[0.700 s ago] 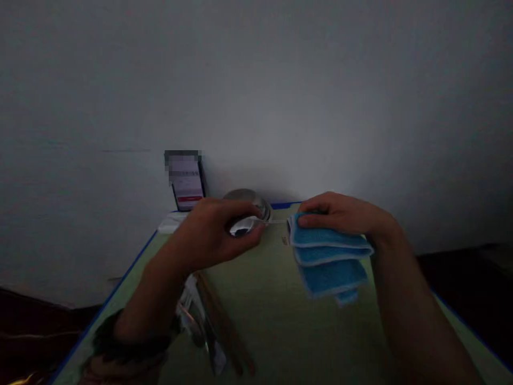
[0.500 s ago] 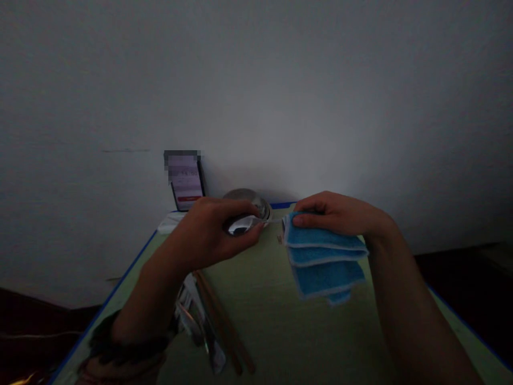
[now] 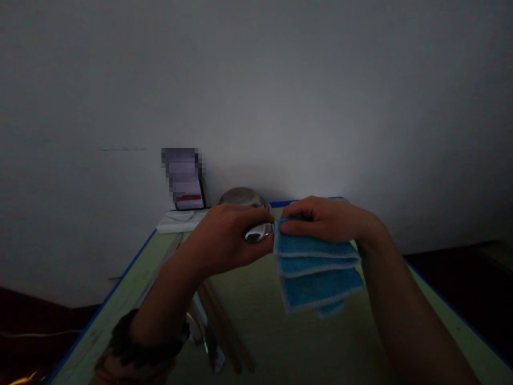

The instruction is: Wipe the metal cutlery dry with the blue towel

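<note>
My left hand [image 3: 224,238] is closed round the bowl of a shiny metal spoon [image 3: 258,233], held above the green table [image 3: 280,342]. My right hand [image 3: 324,219] is closed on a folded blue cloth [image 3: 316,270] with pale edging, which hangs down in layers. The cloth's upper left corner meets the spoon, and the spoon's handle is hidden inside the cloth under my right fingers. The two hands nearly touch.
A phone [image 3: 186,179] stands against the white wall at the back, with a steel bowl [image 3: 242,197] beside it and a white flat thing [image 3: 180,220] under the phone. Wooden chopsticks [image 3: 226,331] and more metal cutlery [image 3: 204,334] lie beneath my left forearm. Blue tape edges the table.
My right hand has slid the cloth left along the spoon's handle until it reaches the spoon's bowl. The handle, bare before, is now covered.
</note>
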`<state>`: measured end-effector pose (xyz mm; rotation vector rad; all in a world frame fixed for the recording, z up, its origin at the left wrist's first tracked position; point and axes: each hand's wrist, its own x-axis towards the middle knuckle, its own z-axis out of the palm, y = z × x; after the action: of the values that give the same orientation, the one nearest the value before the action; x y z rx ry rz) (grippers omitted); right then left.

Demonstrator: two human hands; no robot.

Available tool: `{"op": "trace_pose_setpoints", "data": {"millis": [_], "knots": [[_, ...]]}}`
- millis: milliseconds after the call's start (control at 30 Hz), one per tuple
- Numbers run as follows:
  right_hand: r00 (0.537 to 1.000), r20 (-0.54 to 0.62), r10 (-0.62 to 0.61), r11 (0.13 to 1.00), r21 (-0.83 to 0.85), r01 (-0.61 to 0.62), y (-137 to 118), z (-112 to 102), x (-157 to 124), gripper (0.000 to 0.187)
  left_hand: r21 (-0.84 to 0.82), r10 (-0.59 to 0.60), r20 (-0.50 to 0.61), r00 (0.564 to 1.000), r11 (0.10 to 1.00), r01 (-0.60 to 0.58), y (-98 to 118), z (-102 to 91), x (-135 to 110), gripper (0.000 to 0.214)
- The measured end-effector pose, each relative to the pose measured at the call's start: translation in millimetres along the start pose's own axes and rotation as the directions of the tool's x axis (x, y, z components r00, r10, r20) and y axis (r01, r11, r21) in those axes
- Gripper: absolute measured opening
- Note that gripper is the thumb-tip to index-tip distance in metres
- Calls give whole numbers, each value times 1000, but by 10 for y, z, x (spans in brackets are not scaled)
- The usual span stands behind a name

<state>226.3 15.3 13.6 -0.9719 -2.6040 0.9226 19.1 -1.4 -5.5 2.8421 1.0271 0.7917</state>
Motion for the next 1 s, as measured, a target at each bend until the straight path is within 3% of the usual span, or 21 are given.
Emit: {"op": "trace_pose_setpoints", "data": {"millis": [500,1000], "knots": [[997,45,65,989,131,-71,59,-8,-29,32,4,-16,51,999,1000,15,-16,-65,-33,15],[997,-11,73,995,72,-72,9,-19,-24,28,49,-55,35,998,997,53,26,-102,-34,16]]}}
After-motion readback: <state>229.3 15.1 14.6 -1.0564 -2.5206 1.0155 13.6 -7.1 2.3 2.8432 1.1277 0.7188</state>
